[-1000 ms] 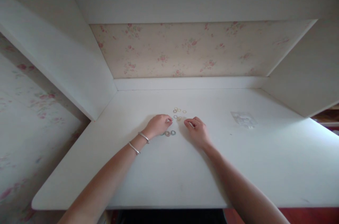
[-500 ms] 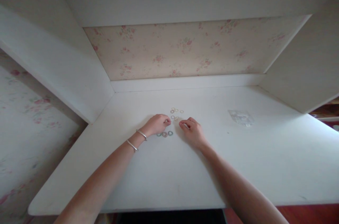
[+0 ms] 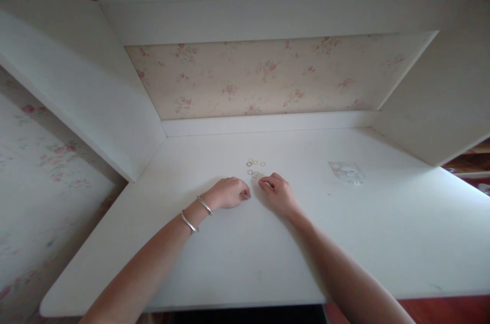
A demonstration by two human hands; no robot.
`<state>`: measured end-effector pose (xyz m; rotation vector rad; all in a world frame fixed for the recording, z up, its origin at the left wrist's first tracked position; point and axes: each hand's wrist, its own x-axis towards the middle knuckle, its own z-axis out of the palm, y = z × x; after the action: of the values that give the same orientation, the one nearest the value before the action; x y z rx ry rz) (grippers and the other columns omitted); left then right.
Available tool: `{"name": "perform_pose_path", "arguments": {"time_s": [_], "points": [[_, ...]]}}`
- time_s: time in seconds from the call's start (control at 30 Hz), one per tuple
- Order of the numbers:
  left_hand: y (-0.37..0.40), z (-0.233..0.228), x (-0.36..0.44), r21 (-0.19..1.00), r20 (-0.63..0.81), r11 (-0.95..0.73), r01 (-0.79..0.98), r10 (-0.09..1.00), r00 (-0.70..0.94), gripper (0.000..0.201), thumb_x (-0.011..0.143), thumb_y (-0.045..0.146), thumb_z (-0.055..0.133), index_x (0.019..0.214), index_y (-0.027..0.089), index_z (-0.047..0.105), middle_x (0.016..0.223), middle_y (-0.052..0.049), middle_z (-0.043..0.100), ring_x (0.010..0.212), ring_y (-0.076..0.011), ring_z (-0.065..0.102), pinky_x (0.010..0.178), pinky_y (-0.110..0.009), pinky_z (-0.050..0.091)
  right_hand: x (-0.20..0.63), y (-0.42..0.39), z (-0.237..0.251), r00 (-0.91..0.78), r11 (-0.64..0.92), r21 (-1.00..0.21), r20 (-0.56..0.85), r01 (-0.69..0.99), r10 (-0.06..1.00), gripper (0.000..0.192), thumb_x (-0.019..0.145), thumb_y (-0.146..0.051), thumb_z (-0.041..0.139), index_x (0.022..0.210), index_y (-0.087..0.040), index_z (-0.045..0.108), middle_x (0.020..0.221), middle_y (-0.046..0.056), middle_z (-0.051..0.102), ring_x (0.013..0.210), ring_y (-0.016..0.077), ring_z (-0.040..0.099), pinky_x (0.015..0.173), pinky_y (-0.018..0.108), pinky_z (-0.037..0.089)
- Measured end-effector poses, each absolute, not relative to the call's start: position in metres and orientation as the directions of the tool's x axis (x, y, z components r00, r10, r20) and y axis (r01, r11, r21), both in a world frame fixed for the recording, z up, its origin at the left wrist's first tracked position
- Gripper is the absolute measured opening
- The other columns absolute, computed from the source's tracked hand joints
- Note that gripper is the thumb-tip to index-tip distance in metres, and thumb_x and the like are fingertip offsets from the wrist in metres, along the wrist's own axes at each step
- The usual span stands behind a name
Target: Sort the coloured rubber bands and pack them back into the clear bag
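Note:
My left hand [image 3: 230,193] rests low over the white table with its fingers curled in a pinch. It covers the spot where a row of green and pinkish rings showed earlier, and anything between its fingertips is too small to make out. To its right, my right hand [image 3: 280,194] is also closed, thumb and forefinger pressed together, with its contents unclear. Just beyond the fingertips lies a loose cluster of several thin rings, among them a gold-coloured ring [image 3: 263,162], a darker ring [image 3: 248,172] and a pinkish ring [image 3: 247,164].
A clear plastic bag [image 3: 347,173] lies flat on the white table [image 3: 237,268], to the right of my hands. White side panels [image 3: 88,84] and a low back ledge [image 3: 268,121] enclose the table. Two silver bangles [image 3: 204,205] circle my left wrist.
My left hand has moved down, nearer to me, onto the row of green and pinkish rings, which it now hides. My right hand has hardly moved. The view has tilted slightly.

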<state>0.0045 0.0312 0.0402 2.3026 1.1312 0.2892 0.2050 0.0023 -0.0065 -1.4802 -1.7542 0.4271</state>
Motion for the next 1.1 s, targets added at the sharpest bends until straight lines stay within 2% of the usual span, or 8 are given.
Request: {"name": "perform_pose_path", "arguments": {"time_s": [0.2, 0.4, 0.53, 0.6, 0.77, 0.9, 1.1], "points": [[0.033, 0.043, 0.007, 0.547, -0.001, -0.521, 0.656, 0.783, 0.622, 0.016, 0.074, 0.027, 0.056, 0.074, 0.028, 0.072, 0.075, 0.0, 0.071, 0.073, -0.0186, 0.062, 0.066, -0.025, 0.042, 0.204, 0.001, -0.006, -0.049, 0.295, -0.659, 0.364, 0.692, 0.93, 0.027, 0.087, -0.037, 0.047, 0.085, -0.022, 0.07, 0.079, 0.002, 0.058, 0.066, 0.0121, 0.052, 0.062, 0.024, 0.038], [0.034, 0.056, -0.009, 0.644, 0.065, -0.425, 0.636, 0.858, 0.509, 0.023, 0.078, 0.035, 0.054, 0.084, 0.022, 0.071, 0.083, -0.003, 0.07, 0.076, -0.0171, 0.061, 0.07, -0.024, 0.044, 0.204, 0.0, -0.007, -0.063, 0.297, -0.62, 0.371, 0.726, 0.927, 0.029, 0.088, -0.037, 0.045, 0.087, -0.022, 0.069, 0.079, 0.002, 0.059, 0.064, 0.0115, 0.052, 0.061, 0.024, 0.037], [0.036, 0.043, -0.036, 0.699, 0.119, -0.324, 0.638, 0.931, 0.344, 0.029, 0.08, 0.042, 0.051, 0.087, 0.019, 0.069, 0.075, -0.001, 0.068, 0.068, -0.0151, 0.059, 0.064, -0.024, 0.043, 0.2, 0.001, -0.005, -0.14, 0.339, -0.457, 0.415, 0.823, 0.899, 0.028, 0.09, -0.033, 0.043, 0.087, -0.022, 0.07, 0.08, 0.003, 0.061, 0.07, 0.0122, 0.054, 0.069, 0.026, 0.035], [0.036, 0.031, -0.049, 0.749, 0.1, -0.249, 0.614, 0.958, 0.267, 0.032, 0.079, 0.044, 0.051, 0.088, 0.018, 0.068, 0.074, -0.001, 0.067, 0.066, -0.0148, 0.058, 0.061, -0.024, 0.042, 0.195, 0.004, -0.001, -0.186, 0.35, -0.36, 0.418, 0.865, 0.889, 0.028, 0.091, -0.031, 0.042, 0.089, -0.023, 0.069, 0.082, 0.004, 0.062, 0.074, 0.013, 0.055, 0.073, 0.027, 0.034], [0.035, 0.009, -0.064, 0.839, 0.006, -0.119, 0.531, 0.978, 0.209, 0.034, 0.078, 0.045, 0.053, 0.09, 0.017, 0.066, 0.083, -0.002, 0.069, 0.076, -0.0163, 0.061, 0.069, -0.025, 0.044, 0.181, 0.026, 0.01, -0.196, 0.286, -0.252, 0.328, 0.925, 0.924, 0.027, 0.092, -0.031, 0.041, 0.098, -0.026, 0.067, 0.093, 0.006, 0.062, 0.083, 0.0158, 0.056, 0.075, 0.03, 0.033], [0.035, 0.008, -0.063, 0.855, -0.013, -0.106, 0.508, 0.974, 0.225, 0.031, 0.077, 0.043, 0.054, 0.091, 0.018, 0.066, 0.087, -0.002, 0.069, 0.079, -0.0165, 0.061, 0.071, -0.026, 0.044, 0.174, 0.046, 0.014, -0.198, 0.248, -0.21, 0.235, 0.946, 0.952, 0.026, 0.091, -0.031, 0.042, 0.095, -0.024, 0.067, 0.098, 0.008, 0.061, 0.087, 0.0182, 0.055, 0.076, 0.032, 0.033], [0.035, 0.005, -0.064, 0.855, -0.009, -0.111, 0.507, 0.973, 0.229, 0.03, 0.077, 0.043, 0.054, 0.089, 0.019, 0.067, 0.087, -0.002, 0.069, 0.08, -0.0172, 0.062, 0.07, -0.026, 0.045, 0.168, 0.054, 0.015, -0.261, 0.285, -0.141, 0.166, 0.948, 0.951, 0.026, 0.091, -0.024, 0.041, 0.089, -0.02, 0.067, 0.098, 0.011, 0.061, 0.088, 0.0216, 0.055, 0.074, 0.035, 0.032]]}}
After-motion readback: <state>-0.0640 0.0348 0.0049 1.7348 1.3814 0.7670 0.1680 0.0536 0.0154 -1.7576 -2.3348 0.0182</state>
